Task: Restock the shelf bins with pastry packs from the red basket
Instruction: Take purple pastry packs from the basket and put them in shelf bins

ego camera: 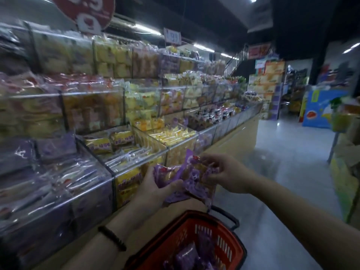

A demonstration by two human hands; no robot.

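Head view:

1. The left hand [155, 184] is gripping a bunch of purple pastry packs [191, 180]. The thumb is lying over the near edge and the fingers are curling under the packs.
2. The right hand [228, 172] is pinching the right side of the same bunch between thumb and fingertips. The two hands are working close together, joined by the packs, with neither hand free.
3. The held packs are hanging in the air above the far rim of the red basket [220, 240], just in front of the lowest tier of the shelf bins [136, 166]. They are not touching a bin. The exact number of packs in the bunch cannot be told.
4. The red basket is sitting at the lower edge of the frame, beside the shelf base. Its black handle [228, 215] is lying at the far rim. More purple packs [187, 256] are lying inside it.
5. The clear-walled shelf bins are rising in stepped tiers on the left. The bin nearest the hands is holding yellow packs [128, 180]. The bins further left on the same tier are holding purple packs [54, 149].
6. A dark beaded bracelet [112, 237] is sitting on the left wrist.
7. A round red price sign [85, 10] is standing above the top tier.
8. The aisle floor [282, 152] is running away on the right, toward stacked cartons [266, 78] and a blue display [319, 108].
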